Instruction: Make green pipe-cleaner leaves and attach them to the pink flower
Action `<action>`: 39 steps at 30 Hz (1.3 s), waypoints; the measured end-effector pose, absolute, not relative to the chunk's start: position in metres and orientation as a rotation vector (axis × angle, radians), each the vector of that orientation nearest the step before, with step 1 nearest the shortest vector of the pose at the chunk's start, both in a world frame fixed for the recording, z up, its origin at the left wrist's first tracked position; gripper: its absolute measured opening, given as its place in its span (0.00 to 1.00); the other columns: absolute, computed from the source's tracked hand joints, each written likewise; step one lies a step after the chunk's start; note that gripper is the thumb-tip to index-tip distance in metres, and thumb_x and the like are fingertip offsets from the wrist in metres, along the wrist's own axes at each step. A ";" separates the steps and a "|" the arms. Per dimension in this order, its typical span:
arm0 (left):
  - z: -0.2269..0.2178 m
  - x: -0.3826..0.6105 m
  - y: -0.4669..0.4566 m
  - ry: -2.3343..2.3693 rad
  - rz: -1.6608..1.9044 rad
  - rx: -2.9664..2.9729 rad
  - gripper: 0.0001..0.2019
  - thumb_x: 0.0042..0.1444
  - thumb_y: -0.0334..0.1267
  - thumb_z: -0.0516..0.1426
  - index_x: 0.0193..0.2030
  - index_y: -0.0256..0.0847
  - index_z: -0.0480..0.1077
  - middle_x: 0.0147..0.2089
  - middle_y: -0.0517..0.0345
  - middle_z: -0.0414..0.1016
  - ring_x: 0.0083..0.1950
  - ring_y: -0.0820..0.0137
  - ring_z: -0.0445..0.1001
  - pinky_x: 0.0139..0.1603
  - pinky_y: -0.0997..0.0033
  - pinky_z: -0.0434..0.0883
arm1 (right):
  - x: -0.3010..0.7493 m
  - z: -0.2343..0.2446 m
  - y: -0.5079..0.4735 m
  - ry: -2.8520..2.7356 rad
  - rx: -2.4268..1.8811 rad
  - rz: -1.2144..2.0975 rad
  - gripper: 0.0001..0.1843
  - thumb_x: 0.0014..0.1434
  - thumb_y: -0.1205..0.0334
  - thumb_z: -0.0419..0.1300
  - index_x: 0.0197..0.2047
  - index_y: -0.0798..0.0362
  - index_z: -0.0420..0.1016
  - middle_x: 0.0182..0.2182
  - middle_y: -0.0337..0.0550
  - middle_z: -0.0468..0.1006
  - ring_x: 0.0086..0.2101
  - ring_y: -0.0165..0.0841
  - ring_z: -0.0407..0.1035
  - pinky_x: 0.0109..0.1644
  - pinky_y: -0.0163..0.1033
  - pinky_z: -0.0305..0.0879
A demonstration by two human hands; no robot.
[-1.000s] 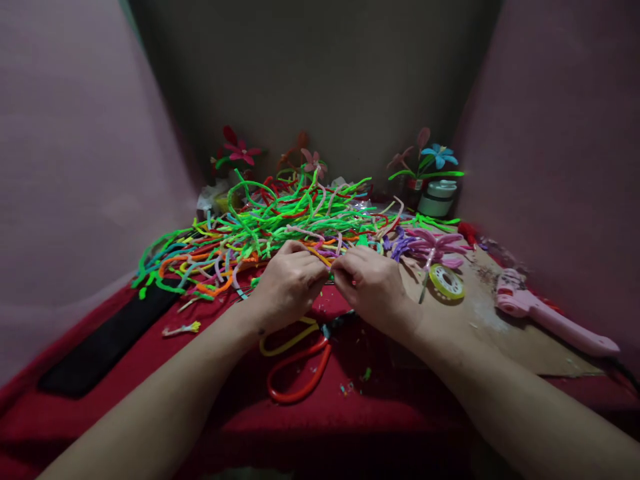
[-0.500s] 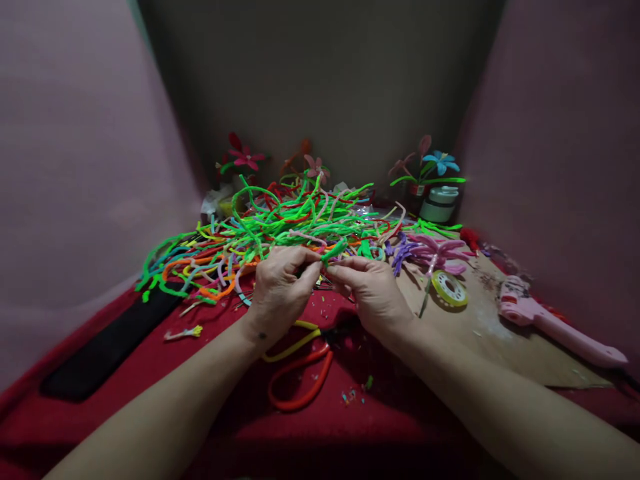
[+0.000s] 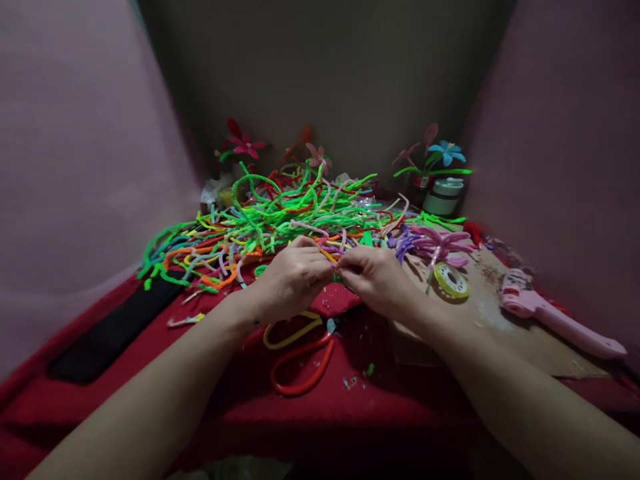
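My left hand [image 3: 299,275] and my right hand [image 3: 383,277] meet over the middle of the table, fingers pinched and fingertips almost touching. Between them is a green pipe cleaner [image 3: 341,276], mostly hidden by the fingers; only a small bit shows below. Just beyond the hands spreads a heap of pipe cleaners [image 3: 295,212] in green, orange, red, pink and other colours. Below the hands lie scissors [image 3: 302,387] with one red and one yellow handle loop.
A pink glue gun [image 3: 565,320] and a yellow tape roll [image 3: 451,281] lie on a brown board [image 3: 495,333] at right. A pink pipe-cleaner flower [image 3: 443,243] is beside the tape. Left lies a black strip [image 3: 115,337]. Behind stand flowers [image 3: 447,153] and a lidded jar [image 3: 444,196].
Both hands have turned and drawn closer together, and the folded green piece that stuck up between the fingertips is now mostly hidden. The view has shifted slightly.
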State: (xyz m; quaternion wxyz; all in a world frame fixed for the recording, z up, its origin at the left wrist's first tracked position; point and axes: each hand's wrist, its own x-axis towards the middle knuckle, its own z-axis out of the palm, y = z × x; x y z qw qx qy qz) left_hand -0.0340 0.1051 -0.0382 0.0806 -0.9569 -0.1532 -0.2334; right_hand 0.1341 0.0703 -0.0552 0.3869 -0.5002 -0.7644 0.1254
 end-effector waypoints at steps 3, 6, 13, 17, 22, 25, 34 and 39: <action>-0.035 -0.035 0.102 -0.426 -0.770 -2.957 0.13 0.57 0.30 0.47 0.25 0.38 0.66 0.23 0.61 0.67 0.28 0.76 0.65 0.48 0.67 0.62 | 0.146 -0.049 0.078 -1.704 -1.232 1.205 0.05 0.44 0.67 0.58 0.21 0.58 0.71 0.16 0.36 0.65 0.19 0.24 0.56 0.25 0.33 0.51; -0.036 -0.035 0.101 -0.392 -0.817 -2.982 0.12 0.58 0.32 0.48 0.26 0.39 0.67 0.24 0.61 0.67 0.28 0.76 0.65 0.50 0.67 0.61 | 0.151 -0.055 0.084 -1.399 -1.138 1.649 0.03 0.38 0.68 0.60 0.18 0.58 0.69 0.12 0.33 0.61 0.16 0.22 0.52 0.21 0.32 0.49; -0.034 -0.039 0.107 -0.441 -0.740 -2.948 0.11 0.58 0.35 0.48 0.29 0.40 0.68 0.27 0.60 0.72 0.32 0.75 0.69 0.52 0.66 0.59 | 0.147 -0.059 0.082 -1.431 -1.077 1.540 0.04 0.40 0.68 0.60 0.23 0.58 0.74 0.15 0.35 0.66 0.17 0.24 0.56 0.22 0.32 0.52; -0.033 -0.042 0.110 -0.468 -0.712 -2.913 0.11 0.58 0.34 0.47 0.29 0.41 0.69 0.27 0.60 0.72 0.31 0.75 0.69 0.51 0.67 0.59 | 0.141 -0.049 0.072 -1.755 -1.223 0.996 0.08 0.44 0.71 0.55 0.20 0.57 0.75 0.13 0.33 0.63 0.18 0.23 0.53 0.22 0.32 0.48; -0.032 -0.042 0.109 -0.462 -0.741 -2.837 0.11 0.57 0.33 0.48 0.27 0.40 0.68 0.25 0.61 0.72 0.29 0.75 0.68 0.51 0.67 0.59 | 0.132 -0.044 0.060 -1.876 -1.219 0.701 0.15 0.49 0.63 0.57 0.14 0.57 0.70 0.11 0.33 0.60 0.17 0.21 0.49 0.21 0.32 0.43; -0.031 -0.043 0.108 -0.434 -0.722 -2.825 0.12 0.57 0.31 0.47 0.28 0.41 0.69 0.25 0.62 0.72 0.28 0.75 0.67 0.52 0.67 0.59 | 0.129 -0.047 0.061 -1.693 -1.190 1.036 0.12 0.47 0.62 0.59 0.15 0.57 0.70 0.13 0.36 0.67 0.16 0.23 0.55 0.21 0.32 0.49; -0.024 -0.044 0.103 -0.634 -1.110 -2.596 0.06 0.54 0.36 0.54 0.37 0.45 0.71 0.42 0.57 0.74 0.47 0.67 0.67 0.56 0.58 0.55 | 0.127 -0.062 0.068 -1.208 -0.945 1.345 0.05 0.44 0.66 0.61 0.20 0.57 0.71 0.16 0.36 0.70 0.19 0.25 0.62 0.26 0.34 0.56; -0.025 -0.039 0.097 -1.513 -1.833 -2.720 0.09 0.51 0.42 0.56 0.28 0.38 0.70 0.27 0.58 0.70 0.27 0.73 0.65 0.30 0.72 0.63 | 0.122 -0.057 0.063 -1.197 -0.974 1.087 0.08 0.48 0.64 0.59 0.20 0.55 0.70 0.17 0.36 0.69 0.21 0.25 0.61 0.29 0.34 0.57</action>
